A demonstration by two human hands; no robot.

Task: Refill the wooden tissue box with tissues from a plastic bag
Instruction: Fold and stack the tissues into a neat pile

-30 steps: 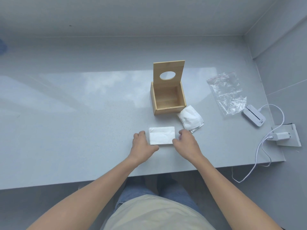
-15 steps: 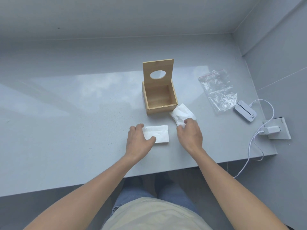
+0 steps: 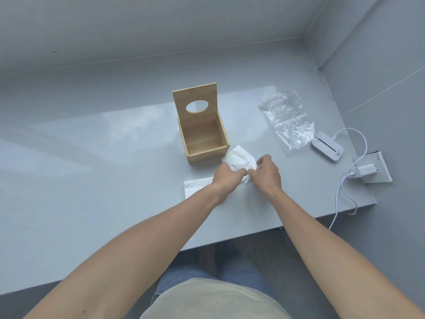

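Both hands meet on a loose tissue wad (image 3: 239,158) just at the 5 o'clock corner of the wooden tissue box (image 3: 202,137). The left hand (image 3: 226,178) pinches the near edge of the wad between thumb and fingers, and the right hand (image 3: 268,172) has its fingers curled on the right side of the same wad, also pinching it. The wad seems to touch the box corner, though I cannot tell this surely.

The box stands open on the desk (image 3: 92,169), its lid (image 3: 195,104) with the oval hole upright at 12 o'clock, and the inside looks empty. A flat folded tissue stack (image 3: 197,185) lies on the desk under the left wrist, at 7 o'clock from the box. The plastic bag (image 3: 287,118) lies flat and looks emptied, at 3 o'clock from the box, near a small white device (image 3: 326,149) with its cable (image 3: 342,187).

I think the step in hand is to shape this wad so it fits the box. To do it well, the hands should smooth and fold it gently, not pull, because thin paper tears easily. The fold should be a little narrower than the opening, so it drops in flat. One sheet end is better kept on top, so it can pass later through the oval hole.
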